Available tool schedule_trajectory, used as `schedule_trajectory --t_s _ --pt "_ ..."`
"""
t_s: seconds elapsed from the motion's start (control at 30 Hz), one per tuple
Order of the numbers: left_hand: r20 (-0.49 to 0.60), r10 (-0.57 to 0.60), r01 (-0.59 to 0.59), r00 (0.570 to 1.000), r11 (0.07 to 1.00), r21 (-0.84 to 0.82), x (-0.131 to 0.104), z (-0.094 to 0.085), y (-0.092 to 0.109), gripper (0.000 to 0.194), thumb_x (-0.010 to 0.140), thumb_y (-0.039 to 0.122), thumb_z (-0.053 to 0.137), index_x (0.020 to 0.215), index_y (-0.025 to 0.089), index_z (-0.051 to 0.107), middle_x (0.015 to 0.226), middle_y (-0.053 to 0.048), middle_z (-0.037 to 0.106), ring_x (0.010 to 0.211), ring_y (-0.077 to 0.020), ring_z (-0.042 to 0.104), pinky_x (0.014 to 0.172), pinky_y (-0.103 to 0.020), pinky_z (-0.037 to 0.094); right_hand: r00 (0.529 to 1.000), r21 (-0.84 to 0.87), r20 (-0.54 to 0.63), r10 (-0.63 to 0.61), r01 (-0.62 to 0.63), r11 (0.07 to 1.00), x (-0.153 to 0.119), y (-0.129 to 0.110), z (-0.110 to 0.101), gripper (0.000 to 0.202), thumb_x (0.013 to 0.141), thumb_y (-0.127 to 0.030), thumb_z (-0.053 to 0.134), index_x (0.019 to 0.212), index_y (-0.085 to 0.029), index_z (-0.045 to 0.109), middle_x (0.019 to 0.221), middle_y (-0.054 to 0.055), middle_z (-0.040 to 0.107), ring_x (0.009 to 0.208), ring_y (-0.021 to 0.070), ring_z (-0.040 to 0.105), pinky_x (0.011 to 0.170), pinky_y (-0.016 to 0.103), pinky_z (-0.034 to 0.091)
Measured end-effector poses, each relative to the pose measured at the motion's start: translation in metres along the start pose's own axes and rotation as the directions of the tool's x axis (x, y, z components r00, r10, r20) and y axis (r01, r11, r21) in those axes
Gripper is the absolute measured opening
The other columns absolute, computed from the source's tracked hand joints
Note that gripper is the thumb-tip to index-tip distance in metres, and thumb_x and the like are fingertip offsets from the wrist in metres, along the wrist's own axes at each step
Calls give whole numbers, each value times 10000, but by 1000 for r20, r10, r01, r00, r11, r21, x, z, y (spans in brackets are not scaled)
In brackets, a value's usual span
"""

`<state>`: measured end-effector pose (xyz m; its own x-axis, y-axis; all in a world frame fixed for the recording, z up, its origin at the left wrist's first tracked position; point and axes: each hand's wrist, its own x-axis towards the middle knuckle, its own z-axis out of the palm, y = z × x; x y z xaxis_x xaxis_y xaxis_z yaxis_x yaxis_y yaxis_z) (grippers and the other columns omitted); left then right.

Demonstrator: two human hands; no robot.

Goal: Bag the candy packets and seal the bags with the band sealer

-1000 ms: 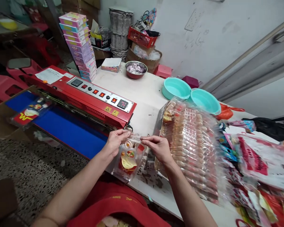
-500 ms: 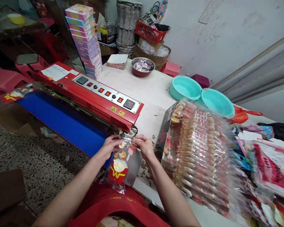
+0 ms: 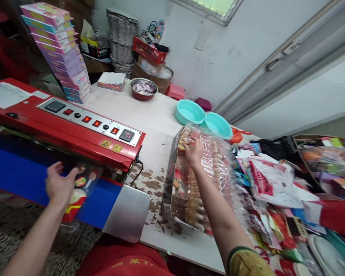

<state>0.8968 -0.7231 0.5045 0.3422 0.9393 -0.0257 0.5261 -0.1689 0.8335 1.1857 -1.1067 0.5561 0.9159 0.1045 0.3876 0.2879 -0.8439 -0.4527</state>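
My left hand (image 3: 60, 182) is over the blue belt (image 3: 106, 191) of a red bag sealing machine (image 3: 100, 142), thumb and fingers spread. Right beside its thumb, a clear bag of toy food (image 3: 78, 195), with a red fries carton and small pieces, lies on the belt, its top edge at the machine's side. My right hand (image 3: 194, 151) reaches to the far end of a box (image 3: 168, 188) packed with a row of similar filled bags (image 3: 215, 168). Its fingers are curled on an end bag (image 3: 185, 140); the fingertips are slightly blurred.
A metal plate (image 3: 128, 214) adjoins the belt's right end. Behind stand stacked toy boxes (image 3: 64, 57), a metal bowl (image 3: 143, 90) of small packets and two turquoise basins (image 3: 189, 111). Piled packages (image 3: 270, 180) cover the table's right side. A black cable (image 3: 138, 172) hangs by the machine.
The bag both hands held in front of me now lies on the belt farther left. My left hand has opened beside it; my right hand has moved to the boxed bags. The view turned right.
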Motion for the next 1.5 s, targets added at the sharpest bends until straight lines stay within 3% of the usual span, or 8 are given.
schedule_trajectory --t_s 0.1,0.23,0.37,0.57,0.8,1.13,1.37,1.5 --pt "-76 135 -115 988 968 222 -15 -4 -5 539 660 472 723 1108 237 537 1115 -65 618 1064 -317 558 953 -527 433 998 -257 52 26 -12 966 51 57 -8 266 744 -208 678 997 -134 646 1208 193 541 1148 325 472 936 461 398" --pt "31 375 -373 926 905 202 -64 -3 -3 408 791 459 603 1101 194 579 1171 -130 613 1116 -328 550 988 -501 413 981 -202 176 -82 118 972 63 79 -15 132 762 -252 667 673 -157 643 1189 174 587 1152 306 496 952 451 410" --pt "124 557 -567 821 821 67 -110 6 18 332 849 421 558 1083 187 587 1197 -128 608 1138 -289 548 1022 -452 390 961 206 25 -274 264 942 45 50 -63 234 791 -392 655 689 -182 658 1052 123 700 986 261 639 901 435 485" --pt "397 640 -569 657 767 -296 -151 28 89 264 878 331 554 1122 232 576 1137 -62 641 1074 -201 596 961 -345 459 993 538 -91 -69 107 836 -8 -18 -140 195 698 -389 774 764 -210 730 842 53 751 823 241 705 796 413 561" --pt "496 751 -665 436 640 -385 -171 46 132 462 759 317 687 1162 222 484 1333 -125 505 1252 -253 492 1034 -388 418 918 737 392 60 -352 577 -96 -59 -94 178 647 -365 818 719 -223 738 798 44 751 720 193 694 703 333 571" --pt "637 532 -680 558 733 -18 -171 46 69 192 820 411 632 889 234 608 1137 -46 607 844 -182 635 674 -280 470 729 645 680 81 -647 406 -158 -70 -28 237 582 -403 841 664 -209 734 821 56 748 720 194 669 696 315 541" --pt "566 715 -880 409 474 37 -174 54 39 286 911 382 500 1143 303 646 1336 -65 563 1088 -254 578 891 -354 462 651 584 744 148 -742 328 -173 -69 -1 287 536 -406 863 636 -174 725 682 39 720 579 128 602 578 247 482" --pt "533 679 -839 505 532 118 -174 61 31 209 918 294 497 946 262 702 1172 -34 665 939 -214 614 807 -318 469 629 569 760 163 -765 301 -186 -67 11 307 532 -411 860 639 -161 717 646 31 700 561 126 586 584 262 483"
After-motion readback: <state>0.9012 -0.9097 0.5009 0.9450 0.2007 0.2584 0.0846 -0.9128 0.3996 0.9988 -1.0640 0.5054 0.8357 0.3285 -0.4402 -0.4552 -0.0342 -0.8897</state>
